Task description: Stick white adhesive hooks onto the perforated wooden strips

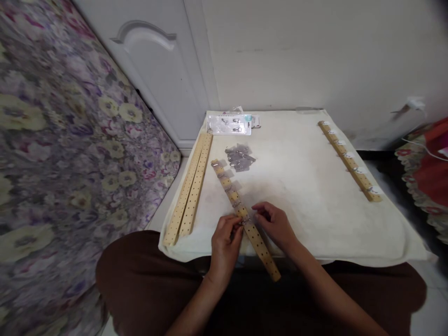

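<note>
A yellow perforated strip [257, 242] lies slantwise before me, its near end jutting past the table's front edge. Several small metal clips with clear tabs sit along its far half. My left hand [226, 238] is at the strip's left side, thumb and index finger pinched at a metal clip [246, 221] near the middle. On the right side, my right hand [275, 224] is close to the same clip, its fingers curled and partly hidden; what they hold, if anything, is too small to tell. Beyond the strip's far end is a pile of clear-tabbed clips [240, 157].
The table [290, 163] has a cream cloth. Two perforated strips [196, 186] lie at left, another strip with clips [346, 158] at right. Clear packaging [229, 125] rests at the back left. A floral panel [70, 154] stands to the left.
</note>
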### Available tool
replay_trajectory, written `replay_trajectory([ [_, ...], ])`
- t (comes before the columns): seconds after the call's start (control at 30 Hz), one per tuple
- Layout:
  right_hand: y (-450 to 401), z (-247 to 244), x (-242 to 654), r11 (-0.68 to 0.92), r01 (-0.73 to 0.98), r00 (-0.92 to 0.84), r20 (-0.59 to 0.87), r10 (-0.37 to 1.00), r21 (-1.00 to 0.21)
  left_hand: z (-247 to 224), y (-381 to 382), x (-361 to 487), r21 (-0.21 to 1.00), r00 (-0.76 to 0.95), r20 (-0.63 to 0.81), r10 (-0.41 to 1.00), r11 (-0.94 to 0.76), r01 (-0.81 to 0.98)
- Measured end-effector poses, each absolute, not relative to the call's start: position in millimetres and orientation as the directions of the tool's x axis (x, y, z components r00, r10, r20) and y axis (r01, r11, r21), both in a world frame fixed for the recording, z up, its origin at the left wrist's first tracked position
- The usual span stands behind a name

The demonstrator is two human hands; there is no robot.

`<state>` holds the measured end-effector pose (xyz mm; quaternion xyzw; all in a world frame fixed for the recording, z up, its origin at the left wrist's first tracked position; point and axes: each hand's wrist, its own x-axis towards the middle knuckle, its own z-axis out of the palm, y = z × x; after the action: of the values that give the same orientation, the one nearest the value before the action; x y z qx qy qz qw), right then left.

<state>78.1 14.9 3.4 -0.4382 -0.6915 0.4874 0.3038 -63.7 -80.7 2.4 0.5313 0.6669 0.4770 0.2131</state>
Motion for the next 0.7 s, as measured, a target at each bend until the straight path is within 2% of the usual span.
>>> replay_trajectory([
  [0.7,15.7,1.9,80.6,0.160,0.333,-0.451,-0.007,0.893,-0.929,0.9,-82.7,-63.7,0.864,-0.355,0.220,0.909,-0.013,0.503],
])
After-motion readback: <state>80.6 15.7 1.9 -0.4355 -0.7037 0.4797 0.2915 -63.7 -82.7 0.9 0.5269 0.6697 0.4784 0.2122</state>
